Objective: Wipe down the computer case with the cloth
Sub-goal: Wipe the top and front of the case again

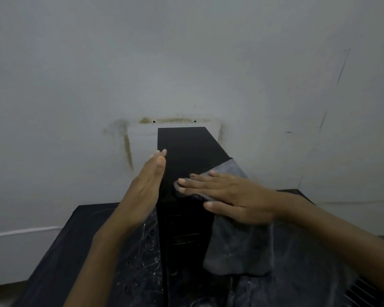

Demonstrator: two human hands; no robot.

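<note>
A black computer case (186, 147) stands upright in the middle of the view, its flat top running away from me toward the wall. A grey cloth (237, 244) lies over the near right part of the top and hangs down the right side. My right hand (226, 196) lies flat on the cloth with straight fingers, pressing it onto the case top. With straight fingers pointing away from me, my left hand (144, 191) rests flat against the case's upper left edge and side.
The case stands on a table under a dark sheet (80, 247) with white specks. A stained white wall (186, 63) is right behind the case. A white pipe (22, 232) runs low on the left wall. A black grille (364, 291) shows at the lower right.
</note>
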